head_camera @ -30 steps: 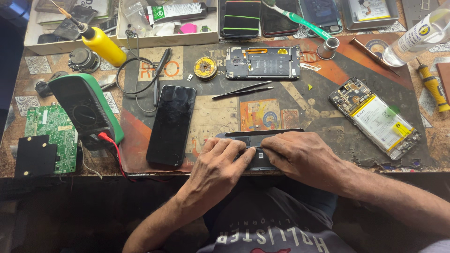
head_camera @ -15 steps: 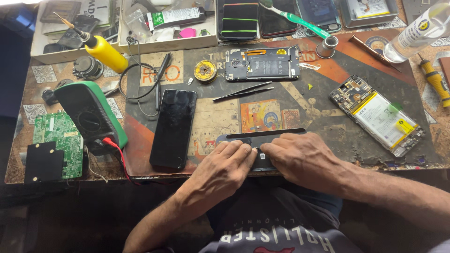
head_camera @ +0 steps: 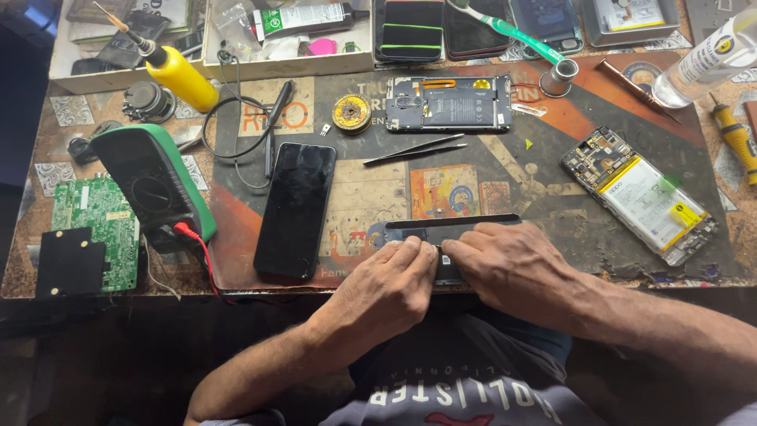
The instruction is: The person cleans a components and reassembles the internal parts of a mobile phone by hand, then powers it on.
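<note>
Both hands are pressed down on a dark phone frame (head_camera: 453,229) at the near edge of the desk (head_camera: 741,260), and they sit much as they did a second ago: same grip, same spot, only the view has drifted a little. Little has changed, then, which suggests slow, steady work on the frame rather than a fresh move.

The left hand (head_camera: 390,288) lies palm down, fingers curled and bunched, their tips pushing on the frame's near edge. The right hand (head_camera: 512,264) lies flatter, fingers extended leftward along the frame so that its fingertips meet those of the left hand (the two nearly touch at the middle). Neither hand holds a tool that I can see; whatever lies beneath the fingers is hidden. Both forearms come in from the near side, wrists low.

Just left of the left hand lies a black smartphone (head_camera: 296,209), screen dark, and further left a green multimeter (head_camera: 154,185) beside a green circuit board (head_camera: 95,225). Beyond the hands lie black tweezers (head_camera: 414,148), a solder wick spool (head_camera: 352,113) and an opened phone chassis (head_camera: 448,102). Off to the right of the right hand rests an opened phone with its battery showing (head_camera: 643,196).
</note>
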